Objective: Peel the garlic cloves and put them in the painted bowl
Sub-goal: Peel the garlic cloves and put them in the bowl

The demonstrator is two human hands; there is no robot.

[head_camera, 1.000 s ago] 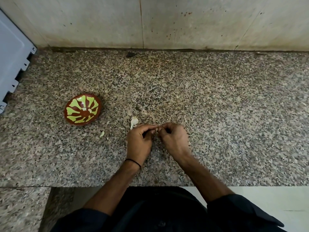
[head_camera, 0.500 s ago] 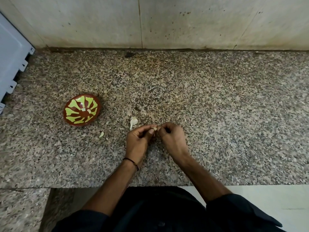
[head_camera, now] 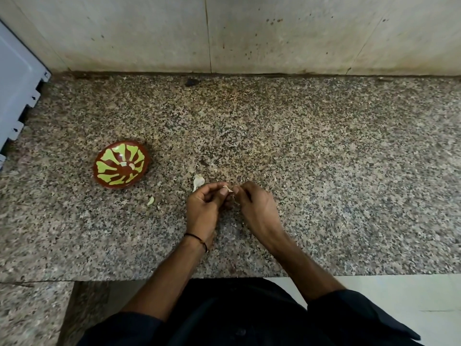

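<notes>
Head view: at the far left a white panel [head_camera: 15,83] is cut off by the frame edge. Next comes the painted bowl [head_camera: 113,186], upright on the granite counter [head_camera: 324,171], with something pale at its bottom, too small to name. Right of it a small pale scrap [head_camera: 150,201] lies on the stone. Then a loose garlic clove [head_camera: 198,181], long axis running away from the person, thin tip toward the near edge. Just beside it, the left hand [head_camera: 204,208] curls, thumb and forefinger gripping the pinched clove [head_camera: 228,188]; the right hand [head_camera: 257,206] nips its other end. That clove lies across, left to right, mostly hidden by fingertips. Open stone stretches right, and the forearms cross the counter's front edge.
</notes>
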